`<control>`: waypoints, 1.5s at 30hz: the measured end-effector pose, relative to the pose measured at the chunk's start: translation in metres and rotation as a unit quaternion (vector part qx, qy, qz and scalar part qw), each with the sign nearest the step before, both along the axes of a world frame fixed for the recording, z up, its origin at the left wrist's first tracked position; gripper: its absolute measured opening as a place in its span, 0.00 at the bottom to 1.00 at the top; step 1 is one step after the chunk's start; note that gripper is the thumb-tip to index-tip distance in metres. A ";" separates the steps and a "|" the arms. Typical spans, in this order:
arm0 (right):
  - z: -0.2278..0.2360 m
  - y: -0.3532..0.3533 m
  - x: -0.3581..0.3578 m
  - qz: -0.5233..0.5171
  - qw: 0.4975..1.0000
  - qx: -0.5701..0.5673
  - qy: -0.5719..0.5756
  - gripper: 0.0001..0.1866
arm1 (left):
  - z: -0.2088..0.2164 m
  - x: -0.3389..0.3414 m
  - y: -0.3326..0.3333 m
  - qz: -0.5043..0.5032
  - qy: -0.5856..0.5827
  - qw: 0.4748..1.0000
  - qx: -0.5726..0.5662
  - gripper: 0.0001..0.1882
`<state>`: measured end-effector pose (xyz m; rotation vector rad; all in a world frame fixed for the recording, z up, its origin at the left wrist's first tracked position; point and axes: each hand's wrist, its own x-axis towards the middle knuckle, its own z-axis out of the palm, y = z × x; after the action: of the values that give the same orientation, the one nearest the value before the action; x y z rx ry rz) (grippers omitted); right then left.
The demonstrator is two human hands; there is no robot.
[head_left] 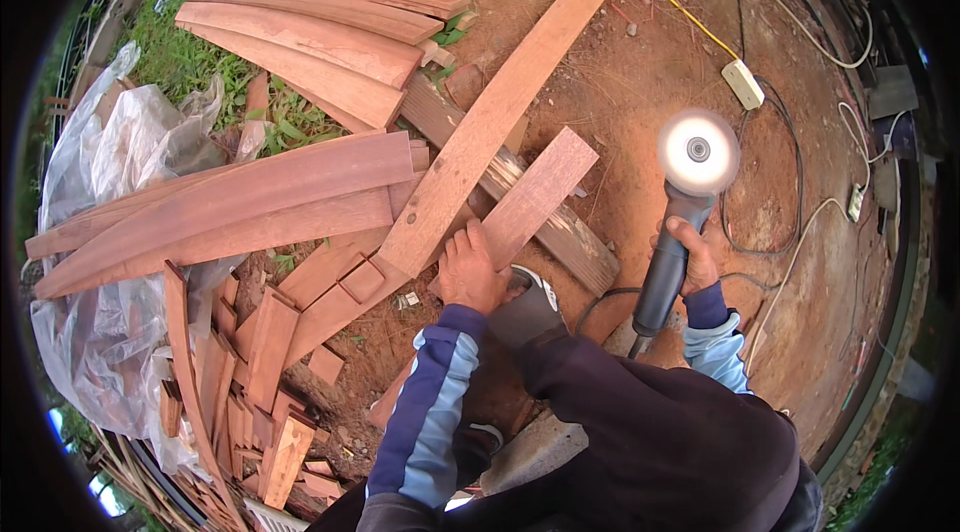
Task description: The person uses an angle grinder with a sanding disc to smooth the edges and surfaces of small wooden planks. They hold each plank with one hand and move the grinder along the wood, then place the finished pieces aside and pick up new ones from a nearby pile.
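My right hand (692,257) grips the grey body of an angle grinder (672,242), held out over the red dirt with its sanding disc (698,151) a spinning blur. My left hand (468,267) rests on the near end of a short reddish wooden board (535,192) that lies tilted across a weathered grey plank (560,222). A long reddish plank (500,107) runs diagonally just left of that board. My shoe (530,297) sits beside my left hand.
Stacks of long reddish boards (300,42) lie at the upper left and centre left (230,202). Several short offcuts (255,372) pile at the lower left on clear plastic sheeting (120,142). A power strip (742,84) with yellow, white and black cables lies on the dirt at right.
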<state>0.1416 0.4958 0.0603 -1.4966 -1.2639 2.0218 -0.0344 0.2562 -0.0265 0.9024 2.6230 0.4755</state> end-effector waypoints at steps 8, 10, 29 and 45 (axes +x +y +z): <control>0.007 -0.008 -0.013 0.073 0.996 0.045 -0.035 0.21 | 0.012 -0.011 0.022 -0.064 -0.005 0.997 0.038 0.39; 0.012 -0.009 -0.017 0.098 0.991 0.075 -0.053 0.21 | 0.011 -0.010 0.025 -0.056 -0.006 0.998 0.040 0.38; 0.009 0.010 -0.028 0.381 0.806 0.414 -0.185 0.33 | 0.010 -0.008 0.042 -0.066 0.017 0.995 -0.076 0.33; 0.016 0.006 -0.018 0.416 0.778 0.388 -0.268 0.30 | 0.008 -0.006 0.050 -0.080 0.063 0.983 -0.156 0.34</control>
<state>0.1234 0.5021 0.0767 -1.1634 -2.9263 1.0168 -0.0402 0.3059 -0.0187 1.0523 2.6054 -0.0348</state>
